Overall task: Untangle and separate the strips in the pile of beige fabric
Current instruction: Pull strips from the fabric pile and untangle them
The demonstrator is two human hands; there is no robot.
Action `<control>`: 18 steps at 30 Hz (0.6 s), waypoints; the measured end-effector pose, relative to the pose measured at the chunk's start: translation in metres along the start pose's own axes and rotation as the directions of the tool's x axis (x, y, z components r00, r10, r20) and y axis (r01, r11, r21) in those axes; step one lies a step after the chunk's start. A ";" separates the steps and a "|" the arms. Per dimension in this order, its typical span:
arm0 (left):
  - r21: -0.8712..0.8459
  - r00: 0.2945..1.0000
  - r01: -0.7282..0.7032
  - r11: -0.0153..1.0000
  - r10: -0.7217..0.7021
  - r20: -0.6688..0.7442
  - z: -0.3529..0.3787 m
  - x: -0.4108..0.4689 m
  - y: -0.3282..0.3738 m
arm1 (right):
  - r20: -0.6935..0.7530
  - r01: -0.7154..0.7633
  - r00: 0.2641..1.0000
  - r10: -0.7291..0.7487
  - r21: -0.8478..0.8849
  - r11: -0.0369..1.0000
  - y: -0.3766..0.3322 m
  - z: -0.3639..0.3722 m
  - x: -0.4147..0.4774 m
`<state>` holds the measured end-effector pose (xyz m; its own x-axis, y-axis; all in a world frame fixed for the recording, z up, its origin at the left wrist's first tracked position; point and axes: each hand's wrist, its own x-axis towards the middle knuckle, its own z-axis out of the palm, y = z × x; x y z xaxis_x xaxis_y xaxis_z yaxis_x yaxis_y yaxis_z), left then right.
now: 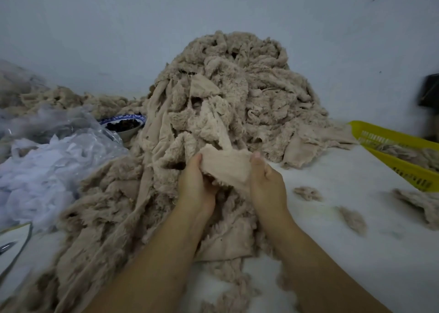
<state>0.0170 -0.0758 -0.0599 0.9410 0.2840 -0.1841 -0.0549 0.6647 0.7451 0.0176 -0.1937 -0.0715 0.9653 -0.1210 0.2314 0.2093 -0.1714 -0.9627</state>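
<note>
one strip [226, 164] was pinched taut between left hand [197, 184] and right hand [267, 182]; the pile [237, 87] remained mostly tangled, few scraps [307, 192] apart.

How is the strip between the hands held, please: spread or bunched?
Spread: the strip stretches smooth between the left hand and right hand, each pinching one end.

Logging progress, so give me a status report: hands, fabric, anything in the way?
Left hand and right hand both grip one strip, spread between them. Its upper end leads into pile. Plastic left, basket right, neither blocking.
</note>
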 end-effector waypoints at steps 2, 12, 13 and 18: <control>-0.056 0.997 0.038 0.998 -0.034 0.069 -0.001 0.001 -0.001 | -0.036 -0.090 0.995 0.092 0.039 0.995 0.000 -0.005 0.007; -0.187 0.948 0.221 0.957 -0.166 0.273 -0.005 -0.002 -0.006 | 0.004 -0.100 0.995 0.100 0.045 0.994 0.026 -0.023 0.018; -0.181 0.946 0.229 0.956 -0.175 0.272 -0.004 -0.001 -0.006 | 0.021 -0.089 0.996 0.088 0.056 0.994 0.025 -0.024 0.019; -0.046 0.927 0.245 0.968 -0.220 0.305 -0.001 -0.003 -0.012 | 0.227 -0.071 0.972 0.061 0.037 0.997 0.017 -0.019 0.016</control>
<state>0.0147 -0.0837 -0.0689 0.9858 -0.0936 -0.1392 0.1621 0.7451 0.6470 0.0330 -0.2172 -0.0812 0.9864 0.0943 0.1345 0.1458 -0.1257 -0.9813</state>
